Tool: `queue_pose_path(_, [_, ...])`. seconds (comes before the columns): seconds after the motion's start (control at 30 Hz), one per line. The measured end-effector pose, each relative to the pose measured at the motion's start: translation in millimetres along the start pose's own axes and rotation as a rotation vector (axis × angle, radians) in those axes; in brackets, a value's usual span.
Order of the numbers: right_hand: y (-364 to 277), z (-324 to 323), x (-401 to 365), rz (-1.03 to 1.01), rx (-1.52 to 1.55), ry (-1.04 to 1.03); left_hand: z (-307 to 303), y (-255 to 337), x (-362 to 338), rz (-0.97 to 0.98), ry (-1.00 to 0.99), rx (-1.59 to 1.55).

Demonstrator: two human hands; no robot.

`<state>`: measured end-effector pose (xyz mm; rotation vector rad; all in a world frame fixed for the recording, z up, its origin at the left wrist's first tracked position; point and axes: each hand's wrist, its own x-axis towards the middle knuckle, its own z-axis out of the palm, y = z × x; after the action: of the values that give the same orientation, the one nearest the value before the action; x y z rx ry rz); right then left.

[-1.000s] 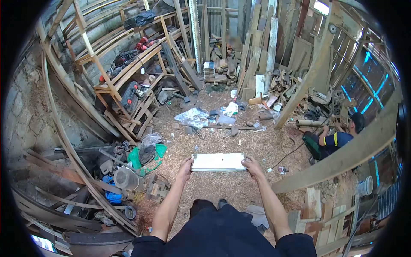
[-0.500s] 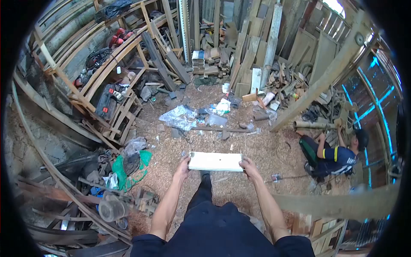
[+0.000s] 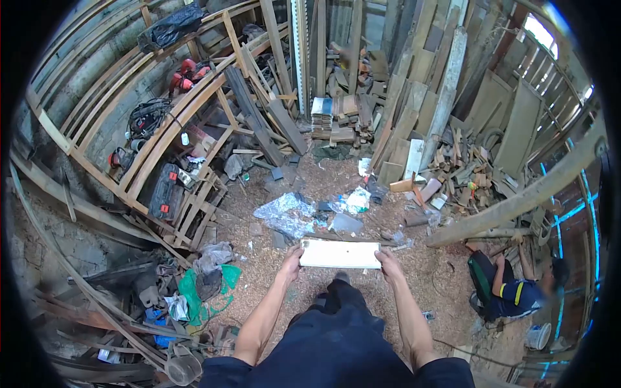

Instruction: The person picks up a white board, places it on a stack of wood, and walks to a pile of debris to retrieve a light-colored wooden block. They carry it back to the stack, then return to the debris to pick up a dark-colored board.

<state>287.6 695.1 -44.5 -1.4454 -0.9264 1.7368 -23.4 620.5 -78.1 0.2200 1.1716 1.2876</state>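
A flat white rectangular board (image 3: pixel 341 254), with a small dark spot near its middle, is held level in front of my body above the floor. My left hand (image 3: pixel 293 262) grips its left end, thumb on the near edge. At the opposite end my right hand (image 3: pixel 390 264) closes on the board's right edge. The fingers under the board are hidden. It looks like several thin pieces stacked, judging by its layered front edge. Below it, one of my feet shows on the shavings.
Wood shavings cover the floor (image 3: pixel 259 304). Ahead lie clear plastic sheets (image 3: pixel 284 213). A wooden rack (image 3: pixel 174 116) stands left; a slanting post (image 3: pixel 517 194) crosses the right. A person (image 3: pixel 514 291) sits low at right. Stacked short boards (image 3: pixel 323 116) and leaning planks stand at the back.
My view has shifted forward and tilted up, so the plastic and rack appear nearer. The board stays between both hands, slightly further right and lower in view.
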Motion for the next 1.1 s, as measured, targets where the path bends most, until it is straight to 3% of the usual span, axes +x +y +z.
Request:
queue_pose_path(0.3, [-67,58,169,0.03,-0.038,-0.183,27,112,112,0.054,0.131,-0.057])
queue_pose_path(0.43, [-90,72,272,0.1,0.051,-0.297,28,148,188,0.092,0.094,-0.182])
queue_pose_path(0.47, [-126,92,263,0.053,0.017,-0.201,30,160,214,0.126,0.044,-0.237])
queue_pose_path(0.53, [-137,100,319,0.063,-0.063,-0.172,51,192,256,0.147,-0.048,-0.275])
queue_pose_path(0.57, [-168,122,315,0.098,0.086,-0.185,68,209,268,0.182,-0.004,-0.319])
queue_pose_path(0.67, [-165,115,387,0.047,0.141,-0.293,92,227,306,0.162,0.024,-0.299])
queue_pose_path(0.73, [-205,120,387,0.082,0.153,-0.384,106,233,333,0.197,-0.05,-0.306])
queue_pose_path(0.8, [-241,142,385,0.11,0.194,-0.207,130,250,354,0.197,-0.055,-0.331])
queue_pose_path(0.93, [-261,140,425,0.084,0.189,-0.205,156,261,404,0.105,-0.085,-0.27])
queue_pose_path(1.03, [-260,129,474,0.087,0.231,-0.418,166,276,450,0.114,-0.053,-0.185])
queue_pose_path(1.1, [-279,133,493,0.116,0.146,-0.389,168,289,482,0.109,-0.069,-0.106])
